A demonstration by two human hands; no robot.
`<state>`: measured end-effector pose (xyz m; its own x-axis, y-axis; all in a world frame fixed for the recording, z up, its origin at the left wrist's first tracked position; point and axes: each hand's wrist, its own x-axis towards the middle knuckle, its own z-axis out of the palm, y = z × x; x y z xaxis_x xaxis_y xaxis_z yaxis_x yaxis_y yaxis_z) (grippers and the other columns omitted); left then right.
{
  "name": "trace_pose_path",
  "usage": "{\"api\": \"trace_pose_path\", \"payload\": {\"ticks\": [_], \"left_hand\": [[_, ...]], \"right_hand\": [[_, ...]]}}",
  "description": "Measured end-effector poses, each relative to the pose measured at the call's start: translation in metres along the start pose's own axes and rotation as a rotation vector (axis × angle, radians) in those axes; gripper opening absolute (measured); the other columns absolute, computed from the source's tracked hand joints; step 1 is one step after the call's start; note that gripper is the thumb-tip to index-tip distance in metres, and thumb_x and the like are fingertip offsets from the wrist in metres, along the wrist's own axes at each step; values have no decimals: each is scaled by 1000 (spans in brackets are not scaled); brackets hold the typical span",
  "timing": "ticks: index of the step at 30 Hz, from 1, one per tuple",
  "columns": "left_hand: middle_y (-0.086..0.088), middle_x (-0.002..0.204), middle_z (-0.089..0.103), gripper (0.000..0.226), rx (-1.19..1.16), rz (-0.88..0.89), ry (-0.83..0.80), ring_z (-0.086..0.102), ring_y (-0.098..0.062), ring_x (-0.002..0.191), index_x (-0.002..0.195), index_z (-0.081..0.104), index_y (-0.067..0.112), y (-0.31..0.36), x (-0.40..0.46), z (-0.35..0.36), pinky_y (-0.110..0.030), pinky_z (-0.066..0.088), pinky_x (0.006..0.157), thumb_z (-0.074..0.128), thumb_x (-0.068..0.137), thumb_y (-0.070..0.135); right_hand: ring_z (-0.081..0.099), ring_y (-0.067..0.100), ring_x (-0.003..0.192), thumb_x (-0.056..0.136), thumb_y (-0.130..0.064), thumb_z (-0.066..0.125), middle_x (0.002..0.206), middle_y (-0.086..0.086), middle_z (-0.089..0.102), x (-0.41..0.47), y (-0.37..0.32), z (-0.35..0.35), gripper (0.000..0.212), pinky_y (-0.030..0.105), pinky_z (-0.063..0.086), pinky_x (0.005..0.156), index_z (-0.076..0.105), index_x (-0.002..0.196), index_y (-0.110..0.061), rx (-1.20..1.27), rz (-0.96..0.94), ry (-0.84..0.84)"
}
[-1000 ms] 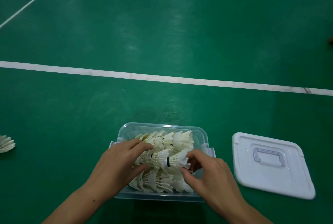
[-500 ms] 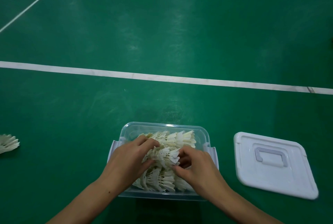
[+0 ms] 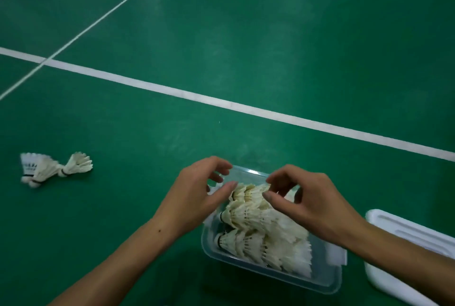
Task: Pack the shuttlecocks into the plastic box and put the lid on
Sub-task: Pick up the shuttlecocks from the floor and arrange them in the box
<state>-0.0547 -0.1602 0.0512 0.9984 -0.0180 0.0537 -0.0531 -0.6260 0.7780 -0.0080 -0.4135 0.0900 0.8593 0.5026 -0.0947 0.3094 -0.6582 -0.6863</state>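
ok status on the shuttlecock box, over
Left hand and right hand open above box. Shuttlecocks packed; loose shuttlecocks on floor. Lid off, right.

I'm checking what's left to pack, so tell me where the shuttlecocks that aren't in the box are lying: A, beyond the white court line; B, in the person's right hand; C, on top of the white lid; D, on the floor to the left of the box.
D: a small cluster of loose shuttlecocks lies on the green floor, well left of the plastic box.
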Motion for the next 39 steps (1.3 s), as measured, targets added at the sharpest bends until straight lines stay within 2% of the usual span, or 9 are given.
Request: {"api": "trace_pose_path", "payload": {"ticks": [5, 9, 17, 21, 24, 27, 30, 34, 39], "left_hand": [[16, 98, 74, 19, -56, -88, 236, 72, -4, 88, 108, 68, 23, -42, -22, -46, -25, 57, 67, 78, 92, 26], [14, 94, 75, 18, -12, -211, 334, 73, -6, 86, 106, 68, 25, -99, -54, -92, -24, 55, 66, 78, 92, 23], [17, 96, 72, 21, 271, -415, 360, 70, -1, 83, 105, 65, 30, -225, -95, -191, -34, 59, 80, 79, 90, 27], [12, 105, 69, 28, 466, -514, 336, 66, -11, 91, 111, 65, 30, -270, -89, -242, -37, 58, 78, 80, 88, 34], [3, 123, 62, 43, 632, -546, 249, 60, -22, 110, 120, 65, 33, -297, -76, -272, -42, 55, 85, 82, 83, 46], [-8, 151, 46, 61, 801, -573, 27, 44, -34, 135, 132, 62, 38, -317, -54, -291, -49, 44, 108, 85, 77, 51], [-10, 161, 31, 63, 837, -617, -211, 39, -38, 142, 132, 61, 41, -333, -29, -301, -50, 40, 112, 86, 75, 48], [-7, 131, 52, 56, 866, -689, -473, 61, -28, 111, 127, 67, 29, -349, -12, -300, -40, 53, 92, 89, 77, 38], [-3, 95, 65, 41, 897, -684, -473, 64, -25, 88, 106, 72, 17, -357, -9, -295, -32, 50, 69, 91, 75, 37]], "right_hand": [[70, 0, 87, 92, -46, 72, 87, -15, 73, 72, -48, 32, 28, 17, 56, 73, 68, 109, -25, -60, -165, -91], [70, 2, 81, 93, -45, 74, 88, -13, 75, 128, -88, 83, 27, 30, 60, 77, 68, 108, -23, -110, -252, -169], [71, 16, 88, 93, -42, 71, 92, -10, 78, 213, -153, 229, 24, 40, 58, 82, 64, 108, -24, -107, -294, -234], [70, 23, 99, 95, -40, 69, 98, -7, 78, 242, -181, 298, 25, 42, 56, 86, 62, 113, -24, -97, -292, -273], [62, 29, 111, 96, -38, 67, 114, 2, 70, 259, -199, 338, 29, 44, 53, 90, 58, 122, -27, -118, -325, -271], [49, 31, 121, 99, -33, 66, 128, 7, 56, 273, -213, 365, 34, 43, 48, 95, 56, 131, -30, -157, -333, -286], [47, 32, 123, 100, -27, 66, 134, 7, 53, 284, -219, 384, 33, 45, 48, 101, 58, 132, -31, -161, -349, -287], [50, 30, 119, 101, -21, 63, 131, 3, 63, 291, -212, 396, 28, 43, 47, 100, 65, 128, -31, -167, -375, -294], [58, 26, 109, 101, -16, 61, 118, 0, 72, 282, -201, 394, 23, 40, 49, 90, 70, 120, -26, -122, -410, -252]]}}
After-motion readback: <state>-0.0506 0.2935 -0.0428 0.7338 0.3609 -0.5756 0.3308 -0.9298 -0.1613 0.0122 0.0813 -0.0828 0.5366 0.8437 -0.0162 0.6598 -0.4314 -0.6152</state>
